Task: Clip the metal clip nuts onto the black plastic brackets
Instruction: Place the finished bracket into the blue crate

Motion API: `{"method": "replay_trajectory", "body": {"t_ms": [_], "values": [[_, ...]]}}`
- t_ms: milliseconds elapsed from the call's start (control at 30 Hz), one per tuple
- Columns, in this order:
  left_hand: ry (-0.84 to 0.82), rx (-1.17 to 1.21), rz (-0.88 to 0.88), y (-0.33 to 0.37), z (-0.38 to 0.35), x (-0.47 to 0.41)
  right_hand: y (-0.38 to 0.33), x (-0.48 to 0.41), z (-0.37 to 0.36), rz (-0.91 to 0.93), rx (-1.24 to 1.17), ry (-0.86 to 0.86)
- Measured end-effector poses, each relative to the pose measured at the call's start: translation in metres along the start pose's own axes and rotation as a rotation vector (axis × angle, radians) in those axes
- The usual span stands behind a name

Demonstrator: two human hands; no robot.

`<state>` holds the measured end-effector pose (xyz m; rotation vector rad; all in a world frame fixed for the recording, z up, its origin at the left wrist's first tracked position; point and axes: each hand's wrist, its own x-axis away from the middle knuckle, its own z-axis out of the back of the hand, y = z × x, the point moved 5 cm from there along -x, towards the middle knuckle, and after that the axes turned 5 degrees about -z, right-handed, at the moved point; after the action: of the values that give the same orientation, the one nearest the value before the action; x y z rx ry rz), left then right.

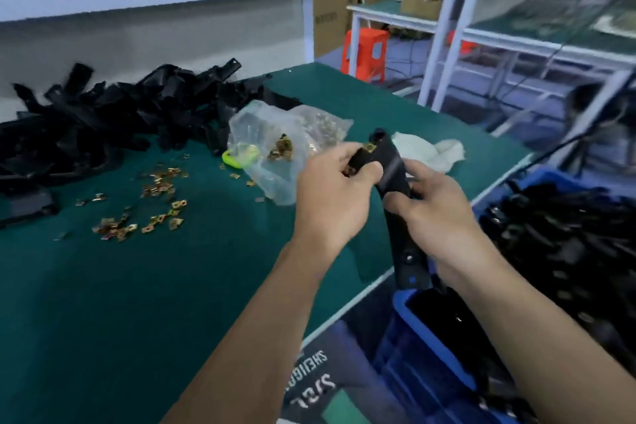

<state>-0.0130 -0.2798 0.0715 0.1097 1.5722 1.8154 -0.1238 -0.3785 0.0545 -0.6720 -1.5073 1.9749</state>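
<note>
Both hands hold one long black plastic bracket [395, 169] above the green table's right edge. My left hand [330, 193] grips its upper end, thumb pressed across it. A gold metal clip nut [371, 147] sits on that end just above my fingers. My right hand [437, 210] grips the bracket's middle, and the lower end hangs down past my wrist. Loose gold clip nuts [151, 206] lie scattered on the table to the left. A clear plastic bag [275, 144] with more clip nuts lies just behind my left hand.
A heap of black brackets [113, 124] covers the table's [137, 303] far left. Blue bins [550, 251] holding black brackets stand at the right below the table edge. A white cloth [430, 150] lies behind my hands. White shelving and an orange stool [366, 52] stand beyond.
</note>
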Motion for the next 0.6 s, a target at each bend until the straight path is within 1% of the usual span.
{"method": "replay_trajectory", "body": {"t_ms": [133, 233, 267, 333, 400, 433, 500, 533, 600], "values": [[-0.352, 0.185, 0.144, 0.017, -0.107, 0.016, 0.042, 0.036, 0.094, -0.153, -0.040, 0.211], [-0.648, 0.289, 0.307, 0.013, -0.183, 0.042, 0.077, 0.068, 0.158, -0.276, -0.067, 0.387], [-0.711, 0.304, 0.370, 0.010, -0.205, 0.052, 0.090, 0.079, 0.175, -0.326, -0.068, 0.429], [-0.742, 0.355, 0.550, -0.001, -0.243, 0.073, 0.118, 0.097, 0.202, -0.441, -0.090, 0.463], [-0.729, 0.486, 0.761, -0.007, -0.274, 0.095, 0.143, 0.107, 0.223, -0.555, -0.097, 0.497], [-0.736, 0.565, 0.821, -0.007, -0.288, 0.103, 0.152, 0.107, 0.234, -0.588, -0.094, 0.527], [-0.784, 0.680, 0.832, 0.000, -0.315, 0.108, 0.163, 0.097, 0.263, -0.603, -0.176, 0.621], [-0.810, 0.716, 0.814, 0.007, -0.326, 0.108, 0.166, 0.091, 0.280, -0.596, -0.287, 0.696], [-0.850, 0.693, 0.824, 0.017, -0.344, 0.108, 0.175, 0.079, 0.312, -0.595, -0.546, 0.884]]}}
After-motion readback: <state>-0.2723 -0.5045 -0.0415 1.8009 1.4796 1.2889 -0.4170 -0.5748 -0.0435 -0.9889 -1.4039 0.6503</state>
